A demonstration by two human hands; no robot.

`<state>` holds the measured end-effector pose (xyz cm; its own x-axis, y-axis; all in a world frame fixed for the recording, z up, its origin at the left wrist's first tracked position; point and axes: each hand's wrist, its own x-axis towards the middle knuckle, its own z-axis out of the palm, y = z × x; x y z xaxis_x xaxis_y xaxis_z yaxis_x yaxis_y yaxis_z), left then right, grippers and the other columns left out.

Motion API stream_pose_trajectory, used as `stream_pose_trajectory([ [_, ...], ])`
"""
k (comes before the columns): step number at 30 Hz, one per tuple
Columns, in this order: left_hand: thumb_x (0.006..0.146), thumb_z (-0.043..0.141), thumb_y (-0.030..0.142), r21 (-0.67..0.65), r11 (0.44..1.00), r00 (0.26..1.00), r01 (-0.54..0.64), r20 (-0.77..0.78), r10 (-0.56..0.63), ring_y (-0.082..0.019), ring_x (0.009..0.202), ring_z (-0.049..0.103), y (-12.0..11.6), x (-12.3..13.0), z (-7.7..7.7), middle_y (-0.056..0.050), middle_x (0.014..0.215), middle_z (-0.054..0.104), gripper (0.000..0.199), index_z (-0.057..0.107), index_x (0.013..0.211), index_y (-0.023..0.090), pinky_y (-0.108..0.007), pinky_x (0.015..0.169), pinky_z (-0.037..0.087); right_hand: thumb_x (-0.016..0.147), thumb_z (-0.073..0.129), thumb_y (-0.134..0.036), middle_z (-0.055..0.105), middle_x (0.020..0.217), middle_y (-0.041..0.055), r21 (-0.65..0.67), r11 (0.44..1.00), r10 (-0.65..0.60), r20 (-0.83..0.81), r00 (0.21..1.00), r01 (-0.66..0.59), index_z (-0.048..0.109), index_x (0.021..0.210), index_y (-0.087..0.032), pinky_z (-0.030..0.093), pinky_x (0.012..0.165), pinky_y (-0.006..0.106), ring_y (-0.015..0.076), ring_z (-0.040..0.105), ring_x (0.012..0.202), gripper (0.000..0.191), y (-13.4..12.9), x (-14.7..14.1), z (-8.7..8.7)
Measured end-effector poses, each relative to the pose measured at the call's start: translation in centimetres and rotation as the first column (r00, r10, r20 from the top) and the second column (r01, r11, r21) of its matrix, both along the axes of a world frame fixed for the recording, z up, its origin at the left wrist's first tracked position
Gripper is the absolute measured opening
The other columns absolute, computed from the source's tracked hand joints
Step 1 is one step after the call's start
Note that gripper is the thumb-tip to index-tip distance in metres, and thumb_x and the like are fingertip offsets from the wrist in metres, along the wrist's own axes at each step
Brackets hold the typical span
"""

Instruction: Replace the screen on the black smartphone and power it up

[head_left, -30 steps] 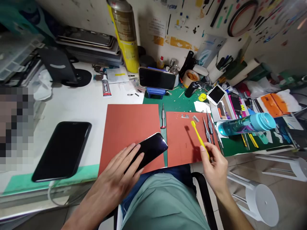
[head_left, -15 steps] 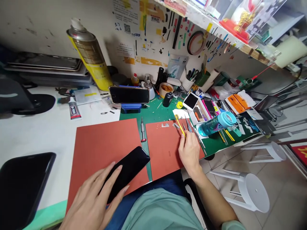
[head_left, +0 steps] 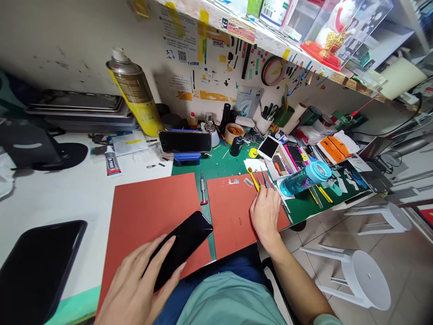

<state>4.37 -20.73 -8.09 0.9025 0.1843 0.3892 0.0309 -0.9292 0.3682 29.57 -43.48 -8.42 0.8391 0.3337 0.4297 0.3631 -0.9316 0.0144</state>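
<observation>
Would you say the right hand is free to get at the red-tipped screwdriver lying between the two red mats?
Probably yes: the right hand rests on the right mat, and nothing stands between it and the screwdriver.

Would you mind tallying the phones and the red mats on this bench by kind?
Phones, dark screens: 4
Red mats: 2
Total: 6

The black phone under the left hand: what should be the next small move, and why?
Probably the right hand should close on one of the metal tools beside the yellow brush and carry it over to the black phone. The left hand lies flat on the phone on the red mat, and nothing is lifted.
</observation>
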Motion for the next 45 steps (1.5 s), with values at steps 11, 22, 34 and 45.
stream_pose_trajectory([
  [11, 0.108, 0.061, 0.048, -0.059, 0.997, 0.999, -0.047, -0.008, 0.047, -0.035, 0.131, 0.062, -0.8, 0.2, 0.5, -0.014, 0.147, 0.064, 0.057, 0.051, 0.159, 0.024, -0.05, 0.11, 0.052, 0.111, 0.059, -0.031, 0.071, 0.131, 0.0162, 0.362, 0.678, 0.731, -0.252, 0.634, -0.639, 0.056, 0.145, -0.015, 0.055, 0.104, 0.048, 0.0304, 0.064, 0.12, 0.038, 1.2, -4.5, 4.8],
  [22, 0.103, 0.071, 0.032, -0.42, 0.802, 0.847, -0.424, 0.13, 0.516, -0.027, 0.123, 0.07, -3.1, -7.0, 2.1, -0.008, 0.131, 0.074, 0.037, 0.067, 0.139, 0.027, -0.044, 0.111, 0.053, 0.099, 0.075, -0.032, 0.062, 0.155, 0.02, 0.172, 0.146, 0.822, -0.569, 0.023, -0.974, 0.049, 0.158, -0.01, 0.046, 0.124, 0.056, 0.0359, 0.057, 0.143, 0.069, 8.2, -2.0, 7.3],
  [34, 0.1, 0.07, 0.057, -0.971, 0.046, 0.831, -0.233, -0.175, 0.528, -0.021, 0.085, 0.076, -11.8, -6.9, -1.0, -0.008, 0.1, 0.08, 0.039, 0.075, 0.114, 0.021, -0.033, 0.081, 0.065, 0.074, 0.082, -0.016, 0.067, 0.139, 0.0115, 0.035, 0.027, 0.802, -0.598, 0.001, -0.999, 0.053, 0.156, -0.024, 0.055, 0.11, 0.049, 0.0311, 0.064, 0.127, 0.088, 9.6, -2.0, 7.9],
  [45, 0.092, 0.076, 0.071, -0.884, -0.434, 0.868, 0.175, -0.07, 0.491, -0.036, 0.119, 0.075, -13.9, -2.0, -0.8, -0.018, 0.121, 0.079, 0.06, 0.076, 0.114, 0.015, -0.054, 0.109, 0.058, 0.074, 0.076, -0.024, 0.075, 0.114, 0.0137, -0.013, 0.266, 0.729, -0.651, 0.21, -0.964, 0.046, 0.156, -0.014, 0.058, 0.08, 0.041, 0.0339, 0.071, 0.106, 0.088, 4.8, -5.8, 9.3],
])
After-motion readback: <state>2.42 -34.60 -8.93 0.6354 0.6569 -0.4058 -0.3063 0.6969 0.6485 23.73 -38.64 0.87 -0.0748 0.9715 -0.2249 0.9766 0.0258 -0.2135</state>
